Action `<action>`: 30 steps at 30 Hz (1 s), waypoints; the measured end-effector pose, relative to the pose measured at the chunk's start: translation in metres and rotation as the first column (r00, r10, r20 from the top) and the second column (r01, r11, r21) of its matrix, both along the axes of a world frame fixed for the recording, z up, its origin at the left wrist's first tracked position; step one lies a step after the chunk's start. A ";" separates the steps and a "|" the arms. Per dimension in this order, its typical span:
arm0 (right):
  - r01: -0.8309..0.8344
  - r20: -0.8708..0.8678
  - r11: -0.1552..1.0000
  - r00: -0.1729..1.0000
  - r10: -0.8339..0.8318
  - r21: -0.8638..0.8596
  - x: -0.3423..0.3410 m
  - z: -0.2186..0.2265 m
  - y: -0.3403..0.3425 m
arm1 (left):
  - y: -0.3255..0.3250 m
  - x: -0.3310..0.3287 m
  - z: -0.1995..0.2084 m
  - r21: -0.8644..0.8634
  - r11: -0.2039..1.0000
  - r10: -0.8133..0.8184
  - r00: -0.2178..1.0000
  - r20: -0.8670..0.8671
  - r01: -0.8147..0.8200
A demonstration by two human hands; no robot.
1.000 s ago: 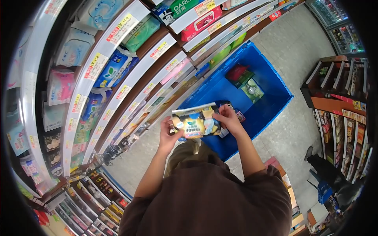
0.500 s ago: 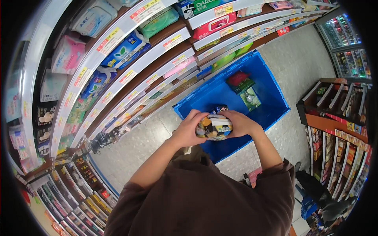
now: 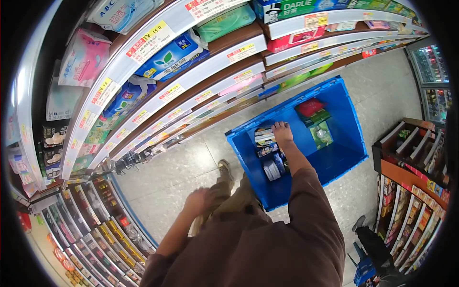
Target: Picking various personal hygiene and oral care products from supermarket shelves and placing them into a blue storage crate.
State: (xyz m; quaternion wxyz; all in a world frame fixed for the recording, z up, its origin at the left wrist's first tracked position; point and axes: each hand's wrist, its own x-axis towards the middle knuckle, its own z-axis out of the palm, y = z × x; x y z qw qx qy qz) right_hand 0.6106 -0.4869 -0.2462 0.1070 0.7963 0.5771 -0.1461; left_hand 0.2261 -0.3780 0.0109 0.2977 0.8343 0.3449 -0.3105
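Note:
My right hand reaches down into the blue crate, fingers bent over the edge of a black, white and yellow soft package. That package rests at the crate's left end. Just below it lies a blue and white package, partly hidden by my forearm. Deeper in the crate, toward the right, are a red package and a green and white package. Away from the crate, my left hand hangs near my leg, its fingers smeared by motion; I see nothing held in it.
Shelves of packaged goods curve along the left and far side. A dark display rack stands at the right, with a glass-door cooler beyond. Another person's leg and shoe show at the lower right, near a blue basket.
The package held in both hands above the crate is now down at the crate's left end, under my right hand. My left hand has let go and drawn back toward my leg.

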 end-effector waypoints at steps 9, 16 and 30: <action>-0.024 -0.026 0.983 0.999 0.020 -0.182 -0.044 -0.097 -0.001 | -0.049 -0.064 -0.009 -0.151 0.958 0.206 0.954 -0.217 -0.242; 0.097 -0.223 0.943 0.959 -0.175 -0.320 -0.066 0.005 0.036 | -0.043 -0.063 -0.002 -0.176 0.901 0.393 0.918 -0.053 -0.396; 0.862 -0.687 0.433 0.483 -0.543 0.264 -0.156 0.064 0.002 | -0.035 -0.153 -0.002 -0.042 0.908 0.409 0.860 0.305 -0.417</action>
